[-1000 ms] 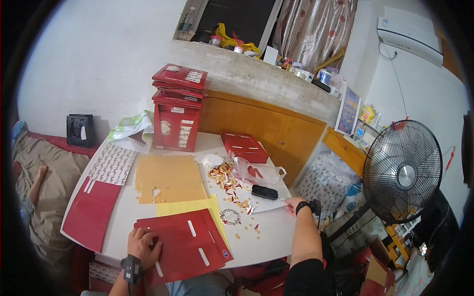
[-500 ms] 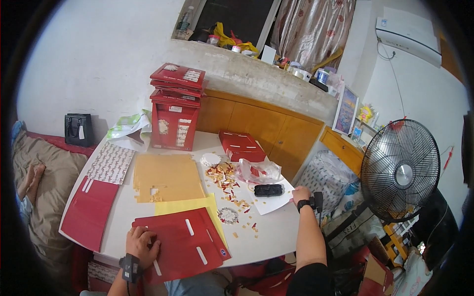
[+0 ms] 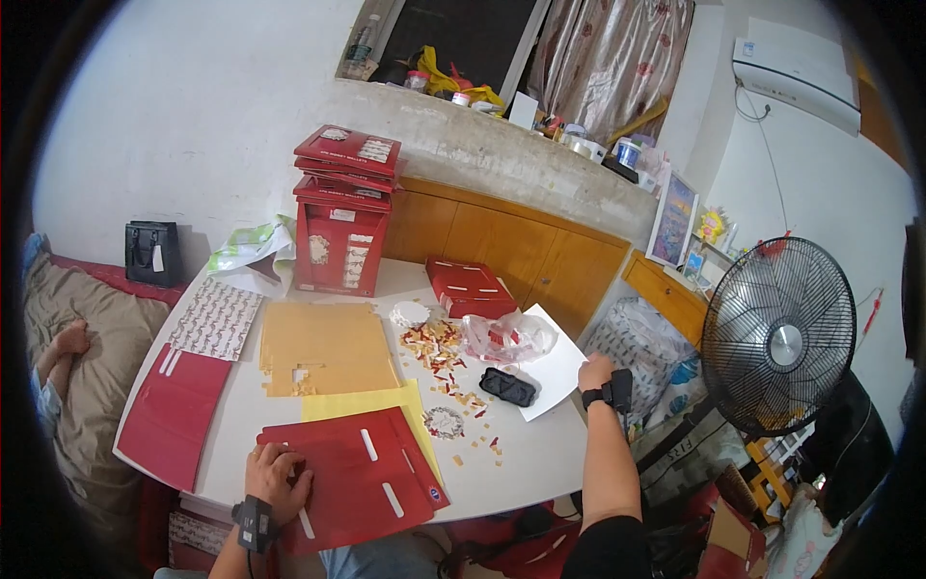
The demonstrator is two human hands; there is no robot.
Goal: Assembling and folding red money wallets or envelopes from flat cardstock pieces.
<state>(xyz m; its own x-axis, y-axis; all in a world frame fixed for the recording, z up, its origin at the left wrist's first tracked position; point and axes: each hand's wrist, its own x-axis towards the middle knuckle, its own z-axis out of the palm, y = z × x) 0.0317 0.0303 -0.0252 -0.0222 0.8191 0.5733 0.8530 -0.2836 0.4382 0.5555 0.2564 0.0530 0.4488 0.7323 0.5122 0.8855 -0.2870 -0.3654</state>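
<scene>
Two hands work at the table (image 3: 550, 463), well apart. The left hand (image 3: 277, 482) rests on the near-left part of a slotted red card (image 3: 357, 473); its fingers are bent over the surface, and I cannot tell whether they grip the edge. The right hand (image 3: 596, 372) is at the right corner of a white sheet (image 3: 559, 374), its fingers apparently pinched on that corner. The red card lies partly over a yellow sheet (image 3: 362, 402) and juts past the table's near edge.

A pull on the white sheet could drag the bag (image 3: 509, 338), which lies partly on it, and sweep loose scraps (image 3: 434, 345) about. The black case (image 3: 507, 387), just against or over the sheet's left edge, could catch and crease it; I cannot tell how much is trapped. The overhanging red card might slip toward the lap if the left hand lifts.

Compared with half a second ago, the white sheet has swung right, baring more of itself beyond the bag, and the right hand has gone slightly outward with it. The case now sits askew, nearer the wreath piece (image 3: 444, 423). The left hand and red card look unchanged.
</scene>
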